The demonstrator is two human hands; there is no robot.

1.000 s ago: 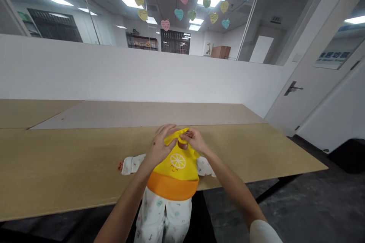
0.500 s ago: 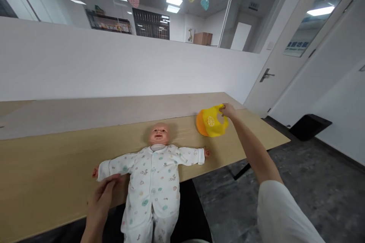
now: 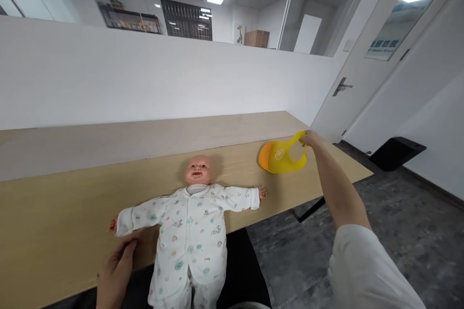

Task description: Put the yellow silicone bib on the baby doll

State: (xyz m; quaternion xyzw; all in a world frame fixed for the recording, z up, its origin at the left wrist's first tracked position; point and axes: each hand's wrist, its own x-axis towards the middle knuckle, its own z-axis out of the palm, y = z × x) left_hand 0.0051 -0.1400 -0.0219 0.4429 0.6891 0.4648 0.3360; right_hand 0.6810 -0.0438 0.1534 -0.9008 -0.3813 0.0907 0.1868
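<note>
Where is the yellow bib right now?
In the head view, the yellow bib is right of centre, at the table's right part, with its neck end in the right hand, to the right of the doll's head.

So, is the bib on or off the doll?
Off: the right hand holds the bib apart from the doll, its collar uncovered.

A light wood-toned table [image 3: 72, 207] bears a baby doll [image 3: 190, 229] face up, its legs past the near edge.

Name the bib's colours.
The bib is yellow with an orange end and a white citrus print, best seen in the head view.
</note>
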